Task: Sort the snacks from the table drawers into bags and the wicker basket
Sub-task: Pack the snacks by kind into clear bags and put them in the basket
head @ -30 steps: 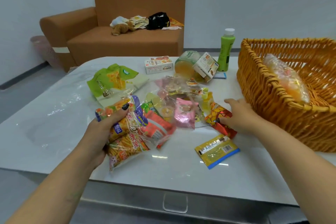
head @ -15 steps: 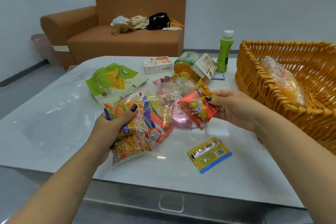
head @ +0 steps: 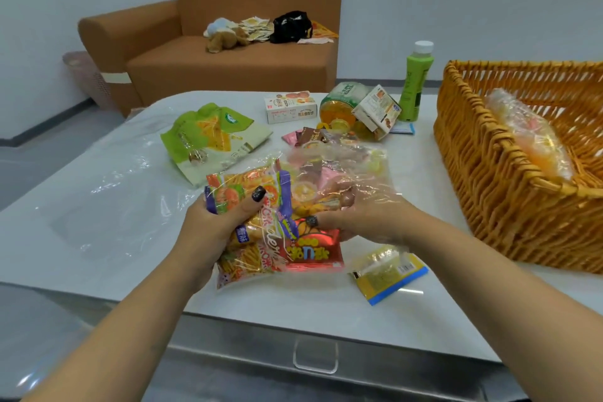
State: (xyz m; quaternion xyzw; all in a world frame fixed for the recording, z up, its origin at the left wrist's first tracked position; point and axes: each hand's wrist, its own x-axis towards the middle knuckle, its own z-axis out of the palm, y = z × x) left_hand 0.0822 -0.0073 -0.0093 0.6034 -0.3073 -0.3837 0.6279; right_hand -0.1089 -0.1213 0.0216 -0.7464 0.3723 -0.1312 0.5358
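At table centre, head view: left hand (head: 215, 228) grips the clear bag (head: 329, 179) of snacks, thumb over the orange pack (head: 251, 192). Right hand (head: 355, 215), outside the bag half a second ago, now sits inside it, pinching the red packet (head: 315, 250), now lower. Yellow sachet (head: 388, 272) unmoved on the table (head: 114, 206). Basket (head: 509, 192) at right holds one filled bag (head: 532, 137).
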